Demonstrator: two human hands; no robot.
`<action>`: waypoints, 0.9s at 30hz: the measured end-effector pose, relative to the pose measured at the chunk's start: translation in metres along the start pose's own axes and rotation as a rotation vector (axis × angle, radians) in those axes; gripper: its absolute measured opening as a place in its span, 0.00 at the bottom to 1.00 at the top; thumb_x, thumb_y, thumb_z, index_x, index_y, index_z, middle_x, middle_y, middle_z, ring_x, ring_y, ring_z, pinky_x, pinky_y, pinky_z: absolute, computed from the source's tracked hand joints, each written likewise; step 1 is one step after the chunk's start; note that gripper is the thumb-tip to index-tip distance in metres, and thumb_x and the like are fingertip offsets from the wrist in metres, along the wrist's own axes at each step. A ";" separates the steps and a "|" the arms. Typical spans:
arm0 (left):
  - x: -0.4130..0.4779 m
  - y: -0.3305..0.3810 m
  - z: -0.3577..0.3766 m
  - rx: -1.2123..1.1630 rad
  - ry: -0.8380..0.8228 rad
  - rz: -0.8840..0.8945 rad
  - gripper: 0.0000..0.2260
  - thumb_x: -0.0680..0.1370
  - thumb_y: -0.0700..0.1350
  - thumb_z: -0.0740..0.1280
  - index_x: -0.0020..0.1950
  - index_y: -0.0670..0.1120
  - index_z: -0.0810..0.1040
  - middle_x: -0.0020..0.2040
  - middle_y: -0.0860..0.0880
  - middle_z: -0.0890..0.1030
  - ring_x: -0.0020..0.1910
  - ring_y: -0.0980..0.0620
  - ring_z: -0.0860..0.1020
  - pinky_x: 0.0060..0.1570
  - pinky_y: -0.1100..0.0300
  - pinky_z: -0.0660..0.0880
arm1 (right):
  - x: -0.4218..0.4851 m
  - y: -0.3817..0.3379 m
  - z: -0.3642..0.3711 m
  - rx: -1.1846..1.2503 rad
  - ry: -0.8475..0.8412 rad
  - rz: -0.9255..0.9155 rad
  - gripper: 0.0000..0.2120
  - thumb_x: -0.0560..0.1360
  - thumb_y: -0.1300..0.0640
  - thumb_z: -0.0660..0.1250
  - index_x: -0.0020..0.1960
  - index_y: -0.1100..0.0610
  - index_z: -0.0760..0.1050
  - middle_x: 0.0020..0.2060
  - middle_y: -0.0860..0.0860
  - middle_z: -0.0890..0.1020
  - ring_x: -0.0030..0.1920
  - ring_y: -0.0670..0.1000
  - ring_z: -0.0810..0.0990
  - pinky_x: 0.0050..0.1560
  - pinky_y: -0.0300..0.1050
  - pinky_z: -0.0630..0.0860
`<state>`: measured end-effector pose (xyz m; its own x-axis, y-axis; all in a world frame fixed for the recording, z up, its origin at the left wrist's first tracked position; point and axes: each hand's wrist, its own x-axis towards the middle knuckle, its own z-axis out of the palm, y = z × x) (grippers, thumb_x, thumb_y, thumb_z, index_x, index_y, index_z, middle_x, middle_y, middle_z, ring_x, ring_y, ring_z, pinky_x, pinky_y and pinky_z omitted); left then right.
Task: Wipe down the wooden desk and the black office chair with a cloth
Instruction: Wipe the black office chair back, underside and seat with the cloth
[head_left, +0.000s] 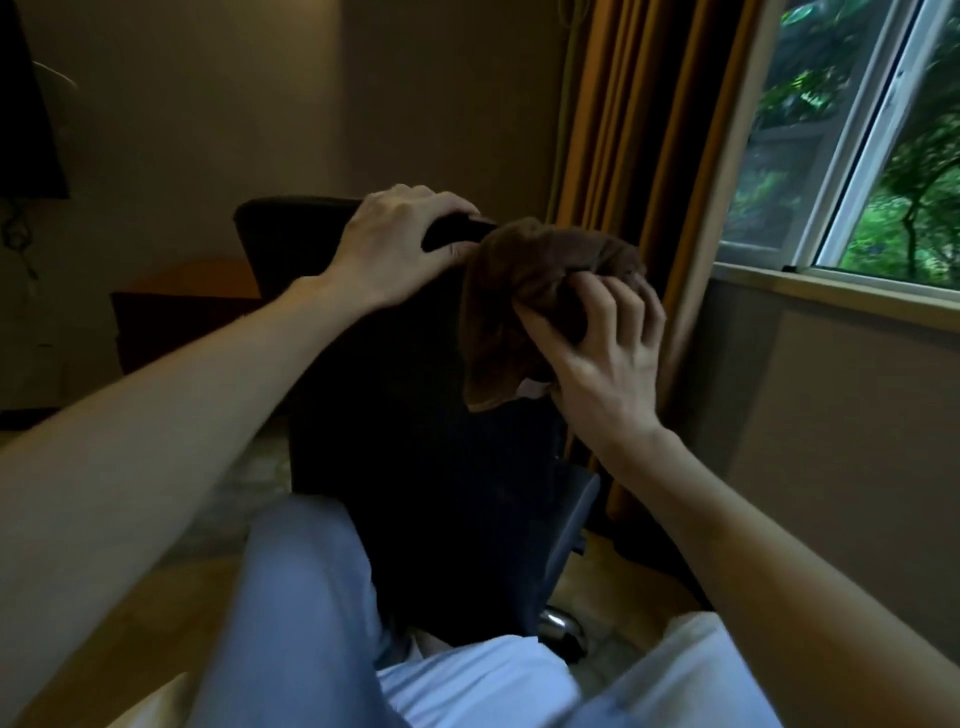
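A brown cloth lies bunched over the top right corner of the black office chair, whose backrest fills the middle of the view, facing away. The right hand has its grip closed on the cloth, fingers curled into the folds and pressing it against the backrest's upper edge. The left hand clamps the top of the backrest just beside the cloth, fingers hooked over the rim, apparently steadying the chair. The work seems to be on the chair, at its top; the lower backrest, the seat and the arms look yet to be covered, and whether the wooden bench, dim at far left behind the chair, has been wiped cannot be told. The room is dark, with a tan wall, an amber curtain and a window onto green trees at right. Pale flooring and a chrome chair base show below.
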<state>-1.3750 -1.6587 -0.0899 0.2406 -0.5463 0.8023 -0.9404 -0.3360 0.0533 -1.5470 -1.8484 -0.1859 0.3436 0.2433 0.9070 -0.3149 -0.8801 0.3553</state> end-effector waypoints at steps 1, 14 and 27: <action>0.003 -0.001 0.006 0.020 0.012 -0.025 0.18 0.82 0.61 0.65 0.67 0.53 0.78 0.59 0.47 0.80 0.61 0.44 0.75 0.62 0.47 0.67 | 0.001 -0.004 0.007 -0.004 -0.003 0.032 0.21 0.76 0.46 0.73 0.69 0.45 0.78 0.67 0.56 0.61 0.69 0.61 0.61 0.70 0.69 0.64; 0.056 0.034 0.073 0.150 0.092 -0.051 0.22 0.80 0.68 0.62 0.62 0.53 0.78 0.56 0.47 0.80 0.61 0.42 0.74 0.62 0.46 0.64 | -0.030 0.048 0.060 -0.117 -0.063 0.147 0.20 0.76 0.50 0.65 0.67 0.45 0.77 0.66 0.58 0.60 0.67 0.61 0.61 0.66 0.64 0.64; 0.118 0.037 0.151 0.094 -0.115 0.053 0.22 0.81 0.65 0.63 0.70 0.53 0.74 0.60 0.49 0.76 0.65 0.45 0.70 0.63 0.47 0.61 | -0.113 0.090 0.143 -0.087 -0.215 0.227 0.23 0.71 0.53 0.68 0.66 0.47 0.77 0.64 0.62 0.67 0.63 0.65 0.67 0.63 0.69 0.64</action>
<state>-1.3455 -1.8515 -0.0834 0.2220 -0.6477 0.7288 -0.9272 -0.3715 -0.0477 -1.4874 -2.0134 -0.2887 0.4319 -0.0548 0.9003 -0.4761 -0.8616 0.1760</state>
